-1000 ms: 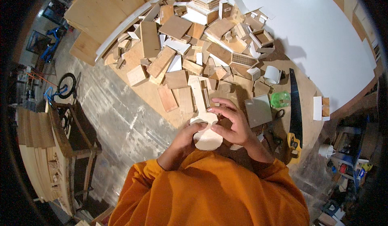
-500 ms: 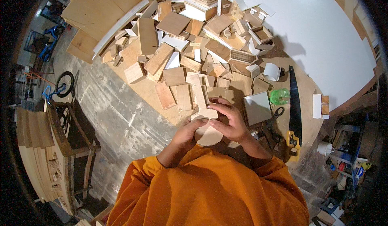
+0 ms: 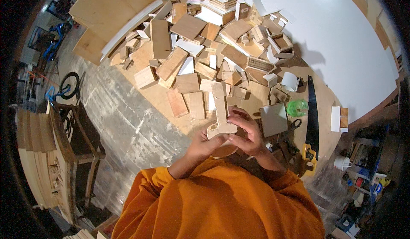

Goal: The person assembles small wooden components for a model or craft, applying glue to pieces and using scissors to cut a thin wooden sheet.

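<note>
Both hands hold a pale cut piece of wood (image 3: 221, 111) in front of my chest. It has a long narrow stem pointing away from me and a wider, lobed near end with a rough edge. My left hand (image 3: 202, 144) pinches the near end from the left, thumb on top. My right hand (image 3: 247, 133) grips it from the right, its thumb by the near end and its fingers along the stem. Under the thumbs shows part of a rounded pale piece (image 3: 223, 152); whether it is joined to the stemmed piece I cannot tell.
Beyond my hands lies a heap of wood offcuts (image 3: 188, 26) on a board. To the right are a handsaw (image 3: 312, 115) with a yellow handle, scissors (image 3: 295, 124), a green clear container (image 3: 297, 108) and a white cup (image 3: 290, 81). A wooden rack (image 3: 77, 153) stands at left.
The stemmed piece has tilted and shifted slightly right and nearer, covering more of the rounded piece below. Both hands have moved a little with it and keep their hold.
</note>
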`<action>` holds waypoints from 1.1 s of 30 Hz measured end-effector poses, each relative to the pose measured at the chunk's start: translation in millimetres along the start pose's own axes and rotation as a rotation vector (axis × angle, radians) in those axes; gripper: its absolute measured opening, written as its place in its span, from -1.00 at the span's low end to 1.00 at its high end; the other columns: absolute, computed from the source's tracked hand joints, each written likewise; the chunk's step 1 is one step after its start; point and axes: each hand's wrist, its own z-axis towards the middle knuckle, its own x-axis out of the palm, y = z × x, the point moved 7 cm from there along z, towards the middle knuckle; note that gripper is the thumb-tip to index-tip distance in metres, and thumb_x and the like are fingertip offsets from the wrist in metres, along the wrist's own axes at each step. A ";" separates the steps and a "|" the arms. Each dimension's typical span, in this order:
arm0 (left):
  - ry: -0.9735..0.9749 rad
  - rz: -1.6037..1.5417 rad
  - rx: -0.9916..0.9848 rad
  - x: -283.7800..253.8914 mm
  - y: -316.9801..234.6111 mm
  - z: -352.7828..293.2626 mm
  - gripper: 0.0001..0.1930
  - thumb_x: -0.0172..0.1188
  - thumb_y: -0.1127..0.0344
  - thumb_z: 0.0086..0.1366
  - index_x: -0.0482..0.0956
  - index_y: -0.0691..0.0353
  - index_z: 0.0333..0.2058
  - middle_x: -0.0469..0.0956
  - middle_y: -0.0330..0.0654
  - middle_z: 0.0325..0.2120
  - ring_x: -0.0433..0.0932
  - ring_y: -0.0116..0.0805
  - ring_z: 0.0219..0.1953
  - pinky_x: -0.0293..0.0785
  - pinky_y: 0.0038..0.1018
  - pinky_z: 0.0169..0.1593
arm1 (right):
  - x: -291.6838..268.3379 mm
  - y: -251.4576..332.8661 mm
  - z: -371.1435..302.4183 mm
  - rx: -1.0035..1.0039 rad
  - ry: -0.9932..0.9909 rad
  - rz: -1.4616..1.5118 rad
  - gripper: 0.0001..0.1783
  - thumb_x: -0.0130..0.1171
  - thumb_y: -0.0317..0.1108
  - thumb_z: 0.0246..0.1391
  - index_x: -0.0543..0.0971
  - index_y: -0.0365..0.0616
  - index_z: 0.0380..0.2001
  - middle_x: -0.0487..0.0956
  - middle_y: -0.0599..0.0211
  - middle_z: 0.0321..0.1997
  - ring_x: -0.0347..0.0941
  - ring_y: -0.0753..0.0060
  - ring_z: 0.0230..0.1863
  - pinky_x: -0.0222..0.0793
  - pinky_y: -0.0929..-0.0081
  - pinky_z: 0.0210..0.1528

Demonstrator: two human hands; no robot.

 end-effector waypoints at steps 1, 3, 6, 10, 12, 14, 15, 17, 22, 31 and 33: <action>0.019 0.019 0.029 2.3 -3.4 0.2 -0.64 0.14 0.43 0.17 0.41 0.32 -0.03 0.54 -0.22 -0.20 0.50 -0.49 -0.19 0.42 -0.53 -0.09 | 0.2 -1.1 -0.8 0.004 0.003 0.007 -0.54 0.27 -0.40 -0.23 0.53 -0.28 -0.16 0.45 -0.07 0.03 0.31 0.03 0.16 0.18 0.24 0.18; 0.036 0.075 0.073 2.6 -5.0 0.0 -0.67 0.12 0.44 0.20 0.42 0.31 -0.04 0.54 -0.25 -0.22 0.48 -0.53 -0.19 0.41 -0.54 -0.09 | -1.3 0.1 -1.4 0.025 -0.029 0.045 -0.55 0.27 -0.40 -0.25 0.55 -0.28 -0.17 0.46 -0.06 0.03 0.30 0.03 0.17 0.17 0.23 0.20; 0.033 0.091 0.111 3.0 -4.0 -0.4 -0.69 0.12 0.44 0.22 0.43 0.31 -0.05 0.54 -0.26 -0.24 0.47 -0.54 -0.20 0.40 -0.55 -0.09 | -1.4 -1.7 -3.3 0.046 -0.055 0.045 -0.55 0.27 -0.40 -0.26 0.55 -0.28 -0.17 0.47 -0.05 0.01 0.30 0.02 0.17 0.16 0.21 0.21; 0.055 0.095 0.136 6.2 -7.3 0.2 -0.70 0.11 0.45 0.22 0.42 0.32 -0.05 0.54 -0.25 -0.24 0.47 -0.54 -0.20 0.39 -0.55 -0.09 | -1.4 -1.1 -4.7 0.015 -0.096 0.075 -0.55 0.27 -0.39 -0.25 0.55 -0.27 -0.17 0.48 -0.05 0.00 0.31 0.01 0.16 0.15 0.20 0.22; 0.046 0.075 0.110 7.0 -8.3 0.0 -0.69 0.11 0.44 0.23 0.42 0.32 -0.05 0.54 -0.25 -0.23 0.47 -0.53 -0.19 0.40 -0.55 -0.09 | -1.8 -0.3 -4.9 0.019 -0.084 0.075 -0.55 0.27 -0.39 -0.25 0.55 -0.28 -0.17 0.47 -0.05 0.01 0.31 0.01 0.16 0.16 0.20 0.21; 0.032 0.057 0.084 6.2 -7.3 -0.7 -0.70 0.11 0.44 0.23 0.42 0.32 -0.04 0.54 -0.24 -0.22 0.47 -0.53 -0.18 0.40 -0.54 -0.09 | -2.0 1.7 -4.3 0.013 -0.080 0.072 -0.55 0.27 -0.39 -0.25 0.55 -0.29 -0.18 0.47 -0.05 0.02 0.32 0.02 0.16 0.17 0.21 0.20; 0.024 0.049 0.071 5.2 -6.0 -1.4 -0.70 0.11 0.44 0.23 0.42 0.32 -0.04 0.54 -0.24 -0.22 0.47 -0.53 -0.18 0.40 -0.54 -0.09 | -1.9 3.4 -3.3 0.007 -0.082 0.069 -0.55 0.27 -0.40 -0.25 0.55 -0.29 -0.18 0.46 -0.06 0.02 0.32 0.02 0.16 0.18 0.22 0.20; -0.008 0.034 0.044 3.5 -4.3 -2.0 -0.69 0.12 0.43 0.22 0.43 0.32 -0.05 0.54 -0.23 -0.23 0.48 -0.51 -0.19 0.40 -0.54 -0.09 | -2.1 6.1 -1.4 0.002 -0.077 0.062 -0.56 0.27 -0.40 -0.25 0.54 -0.30 -0.18 0.45 -0.07 0.03 0.33 0.04 0.15 0.21 0.24 0.18; -0.070 -0.057 -0.026 -1.6 4.6 -1.7 -0.69 0.14 0.42 0.17 0.44 0.30 -0.08 0.56 -0.23 -0.28 0.53 -0.46 -0.25 0.45 -0.52 -0.16 | -0.3 7.8 0.5 -0.012 -0.065 0.006 -0.55 0.28 -0.38 -0.23 0.53 -0.29 -0.17 0.45 -0.07 0.03 0.35 0.06 0.13 0.25 0.29 0.15; -0.091 -0.346 -0.285 -13.2 37.8 1.9 -0.62 0.19 0.30 0.16 0.42 0.29 -0.06 0.53 -0.17 -0.23 0.55 -0.33 -0.23 0.48 -0.42 -0.15 | 4.9 -13.0 -9.3 0.191 -0.131 0.016 -0.61 0.17 -0.50 -0.07 0.45 -0.29 -0.09 0.41 0.08 0.02 0.42 0.32 -0.03 0.37 0.46 -0.04; -0.126 -0.294 -0.295 -16.8 43.2 3.5 -0.59 0.18 0.25 0.16 0.40 0.28 -0.04 0.53 -0.14 -0.23 0.55 -0.28 -0.21 0.50 -0.37 -0.14 | 5.0 -21.3 -10.7 0.289 -0.155 0.150 -0.68 0.06 -0.56 0.06 0.42 -0.32 -0.07 0.42 0.18 0.00 0.43 0.54 -0.15 0.42 0.60 -0.20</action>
